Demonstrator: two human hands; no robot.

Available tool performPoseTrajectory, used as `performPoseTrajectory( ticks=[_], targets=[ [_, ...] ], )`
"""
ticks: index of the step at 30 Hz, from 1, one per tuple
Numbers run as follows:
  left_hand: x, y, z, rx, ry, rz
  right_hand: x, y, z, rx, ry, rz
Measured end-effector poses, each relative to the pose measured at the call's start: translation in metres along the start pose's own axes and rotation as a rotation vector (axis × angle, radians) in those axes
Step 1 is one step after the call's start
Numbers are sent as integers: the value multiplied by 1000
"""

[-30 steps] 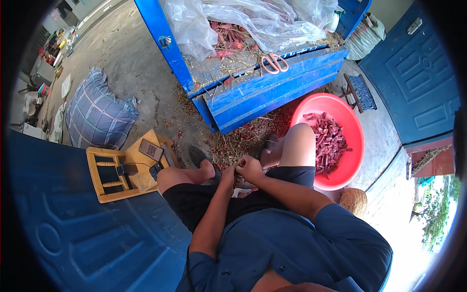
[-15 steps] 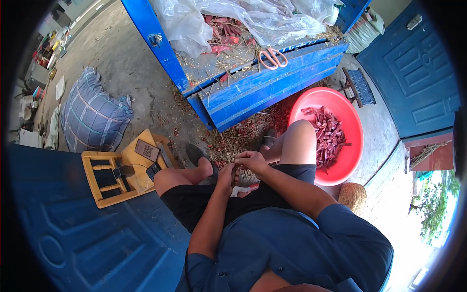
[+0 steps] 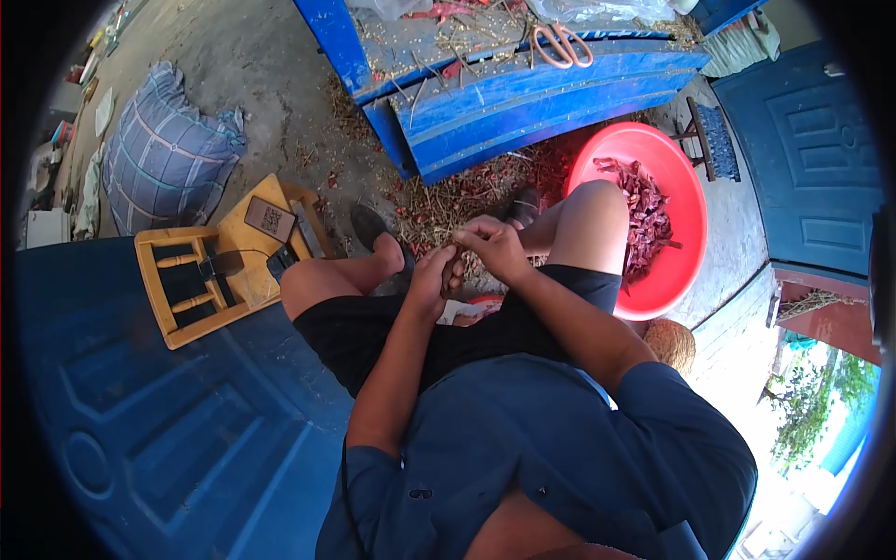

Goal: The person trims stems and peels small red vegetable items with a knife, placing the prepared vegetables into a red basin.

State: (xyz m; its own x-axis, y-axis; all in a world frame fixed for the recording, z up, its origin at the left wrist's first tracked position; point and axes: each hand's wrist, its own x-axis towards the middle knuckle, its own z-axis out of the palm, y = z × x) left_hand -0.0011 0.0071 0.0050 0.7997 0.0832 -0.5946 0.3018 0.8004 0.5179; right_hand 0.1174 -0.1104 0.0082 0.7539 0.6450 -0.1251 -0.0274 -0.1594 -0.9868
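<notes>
My left hand (image 3: 436,278) is curled just above my lap, its fingers closed round something I cannot make out. Against it, my right hand (image 3: 492,247) pinches with thumb and forefinger; whatever lies between them is too small to name. The two hands meet over the littered floor between my knees. Beside my right knee stands a red basin (image 3: 686,252) with dried dark red chilies (image 3: 644,219) in it. Stems and red scraps (image 3: 457,194) are strewn on the floor beyond my hands.
Ahead is a blue metal cart bed (image 3: 551,103) with pink-handled scissors (image 3: 561,47) on its edge. A wooden chair (image 3: 245,266) bearing a phone (image 3: 270,220) stands at left, near a plaid sack (image 3: 173,154). A small stool (image 3: 714,140) is beyond the basin.
The view has tilted, so the cart, basin and chair sit higher in the picture. My hands remain together, a little higher in the picture.
</notes>
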Motion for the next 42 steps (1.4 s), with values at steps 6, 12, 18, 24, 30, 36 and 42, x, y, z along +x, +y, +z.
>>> performPoseTrajectory(
  ticks=[6,12,18,24,30,36,42],
  targets=[
    [-6,1,11,-29,-57,-8,-1,0,-7,-14,37,-41],
    [-8,-2,18,-30,-141,-6,1,-21,-35,376,-143,528],
    [-12,8,-9,-131,1,94,18,-38,-80,445,-301,841],
    [-6,-6,-7,-60,-41,0,32,-13,-68,166,-278,540],
    [-5,0,-11,-39,15,42,10,-19,-36,87,-453,268],
    [-9,-12,-5,41,78,-24,2,-27,-19,-264,-562,-177],
    [-14,-21,0,198,3,-91,-7,-30,-33,-480,-533,-244]
  ],
)
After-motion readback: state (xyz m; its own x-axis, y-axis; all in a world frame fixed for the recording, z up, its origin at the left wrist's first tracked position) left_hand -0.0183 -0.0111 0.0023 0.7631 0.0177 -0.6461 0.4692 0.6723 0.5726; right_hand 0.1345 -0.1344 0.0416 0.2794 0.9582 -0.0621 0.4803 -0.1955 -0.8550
